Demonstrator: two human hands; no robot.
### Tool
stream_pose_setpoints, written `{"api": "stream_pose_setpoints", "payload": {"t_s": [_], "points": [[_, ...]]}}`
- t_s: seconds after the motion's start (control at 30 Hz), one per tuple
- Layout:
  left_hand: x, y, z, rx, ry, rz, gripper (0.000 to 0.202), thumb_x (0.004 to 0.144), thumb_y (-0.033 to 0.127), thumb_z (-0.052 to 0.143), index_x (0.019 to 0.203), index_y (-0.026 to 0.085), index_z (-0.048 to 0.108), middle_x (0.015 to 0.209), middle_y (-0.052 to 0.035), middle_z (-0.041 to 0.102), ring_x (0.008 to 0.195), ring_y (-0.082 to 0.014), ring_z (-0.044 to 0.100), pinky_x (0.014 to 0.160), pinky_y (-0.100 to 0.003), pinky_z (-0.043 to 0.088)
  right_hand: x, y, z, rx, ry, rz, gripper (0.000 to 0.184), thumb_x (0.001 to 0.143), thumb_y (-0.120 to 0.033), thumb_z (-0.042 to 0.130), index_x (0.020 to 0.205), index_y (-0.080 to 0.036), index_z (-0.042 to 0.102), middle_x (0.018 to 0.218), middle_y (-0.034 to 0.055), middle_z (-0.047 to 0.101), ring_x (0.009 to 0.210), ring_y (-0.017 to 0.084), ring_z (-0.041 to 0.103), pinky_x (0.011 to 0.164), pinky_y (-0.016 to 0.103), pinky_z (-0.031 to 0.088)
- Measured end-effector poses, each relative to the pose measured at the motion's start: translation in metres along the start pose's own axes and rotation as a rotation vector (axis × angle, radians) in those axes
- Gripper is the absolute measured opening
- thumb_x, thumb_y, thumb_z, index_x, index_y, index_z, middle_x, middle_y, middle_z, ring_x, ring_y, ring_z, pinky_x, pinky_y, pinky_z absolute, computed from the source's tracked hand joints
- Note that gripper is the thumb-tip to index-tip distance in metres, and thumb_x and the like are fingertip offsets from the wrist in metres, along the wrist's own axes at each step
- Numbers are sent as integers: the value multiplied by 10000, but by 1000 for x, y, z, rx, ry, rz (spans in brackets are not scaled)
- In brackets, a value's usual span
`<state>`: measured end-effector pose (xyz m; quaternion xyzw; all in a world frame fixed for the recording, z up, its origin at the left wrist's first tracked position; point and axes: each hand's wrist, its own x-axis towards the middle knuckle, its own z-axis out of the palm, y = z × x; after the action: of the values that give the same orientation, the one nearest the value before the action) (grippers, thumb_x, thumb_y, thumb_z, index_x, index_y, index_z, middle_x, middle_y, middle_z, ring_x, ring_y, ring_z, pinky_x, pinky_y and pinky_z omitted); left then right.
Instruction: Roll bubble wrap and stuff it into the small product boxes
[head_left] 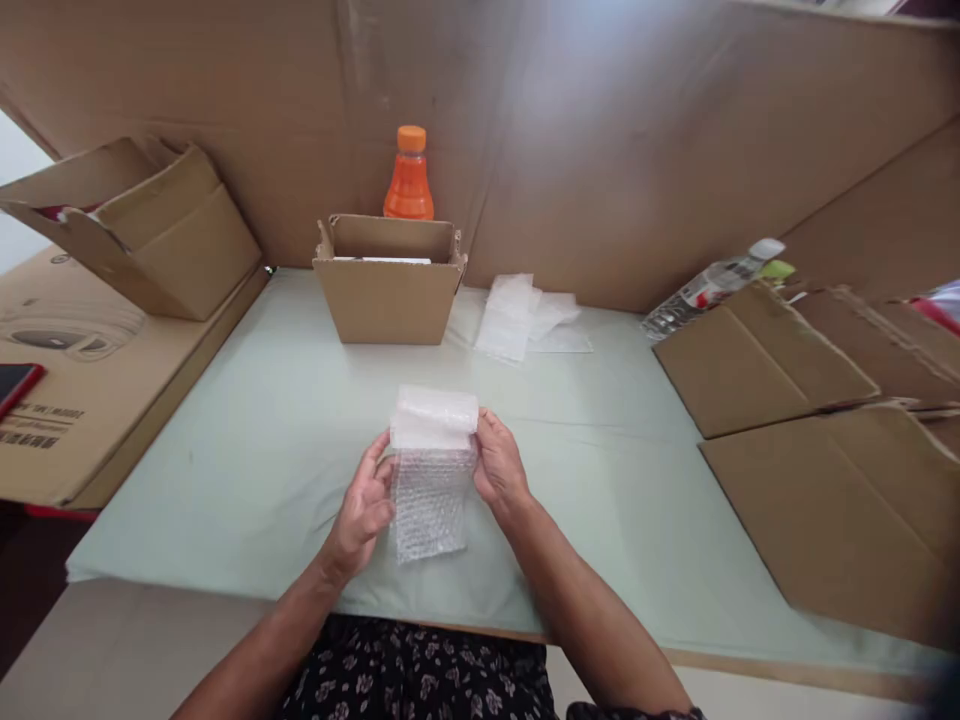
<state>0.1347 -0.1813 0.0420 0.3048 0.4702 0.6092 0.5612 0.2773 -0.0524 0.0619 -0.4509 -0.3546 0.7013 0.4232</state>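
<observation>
A sheet of bubble wrap lies on the pale green table near its front edge, its far end rolled up into a thick bundle. My left hand grips the roll's left side, thumb and fingers curled on it. On the roll's right end my right hand is closed, fingers pinched on the wrap. What the roll encloses is hidden.
An open small cardboard box stands at the back centre, an orange bottle behind it. Spare bubble wrap pieces lie to its right. Flat cardboard, a clear plastic bottle at right. Open box and phone at left.
</observation>
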Motion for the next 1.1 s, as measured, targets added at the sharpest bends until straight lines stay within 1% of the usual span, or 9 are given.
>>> {"api": "stream_pose_setpoints", "payload": {"t_s": [0.17, 0.3, 0.37, 0.47, 0.53, 0.7, 0.87, 1.0, 1.1], "points": [[-22, -7, -7, -1, 215, -295, 860, 702, 455, 815, 1425, 217, 415, 914, -31, 682, 789, -181, 651, 730, -302, 524, -19, 19, -32, -360, 130, -258, 402, 765, -451, 719, 1099, -243, 635, 1220, 82, 674, 1107, 247, 625, 920, 409, 528], [-33, -5, -19, 19, 257, -305, 943, 714, 389, 802, 1502, 243, 307, 886, 9, 642, 681, -134, 597, 608, -245, 492, -47, 10, -37, -704, -264, -340, 197, 929, -361, 589, 1063, -268, 698, 1098, 56, 726, 1034, 232, 661, 937, 422, 514], [-38, -5, -19, 56, 251, -289, 925, 732, 359, 777, 1512, 259, 289, 880, 20, 622, 631, -112, 562, 565, -226, 462, -50, 14, -26, -931, -464, -435, 220, 919, -329, 614, 1111, -269, 702, 1198, 74, 710, 1118, 263, 639, 961, 453, 498], [-43, -6, -18, 137, 247, -257, 775, 759, 328, 721, 1452, 246, 385, 837, 32, 590, 594, -94, 516, 535, -209, 422, -34, 29, -9, -1324, -523, -636, 370, 853, -278, 703, 1219, -231, 677, 1396, 140, 607, 1262, 342, 545, 989, 512, 455], [-44, -6, -19, 182, 249, -245, 638, 758, 321, 696, 1351, 211, 488, 789, 40, 561, 594, -91, 492, 534, -204, 403, -15, 36, -1, -1485, -517, -690, 272, 889, -244, 672, 1156, -211, 702, 1344, 139, 646, 1208, 324, 577, 942, 468, 462], [-46, -5, -28, 188, 192, -361, 432, 738, 391, 684, 1092, 150, 626, 638, 59, 499, 518, -80, 402, 496, -209, 330, 34, 16, 13, -1587, -386, -753, 224, 997, -183, 490, 1019, -186, 713, 1109, 96, 749, 1003, 246, 648, 870, 377, 427], [-52, 4, -32, 78, 175, -419, 505, 707, 438, 754, 1112, 161, 635, 646, 56, 509, 539, -85, 423, 523, -216, 352, 76, -20, 45, -1603, -302, -797, 240, 998, -225, 485, 1096, -174, 698, 1189, 124, 712, 1094, 285, 606, 920, 407, 398], [-60, 8, -38, 22, 86, -491, 580, 716, 473, 788, 1197, 186, 638, 709, 41, 540, 588, -94, 446, 548, -220, 372, 72, -22, 51, -1536, -232, -908, 318, 996, -278, 504, 1256, -168, 651, 1388, 147, 604, 1215, 312, 553, 975, 453, 409], [-63, 8, -46, 15, 40, -471, 531, 745, 468, 794, 1184, 200, 667, 788, 15, 600, 652, -101, 494, 616, -227, 401, 51, -3, 39, -1523, -461, -920, 306, 998, -259, 501, 1248, -201, 667, 1358, 122, 637, 1223, 280, 572, 998, 443, 426]]}}
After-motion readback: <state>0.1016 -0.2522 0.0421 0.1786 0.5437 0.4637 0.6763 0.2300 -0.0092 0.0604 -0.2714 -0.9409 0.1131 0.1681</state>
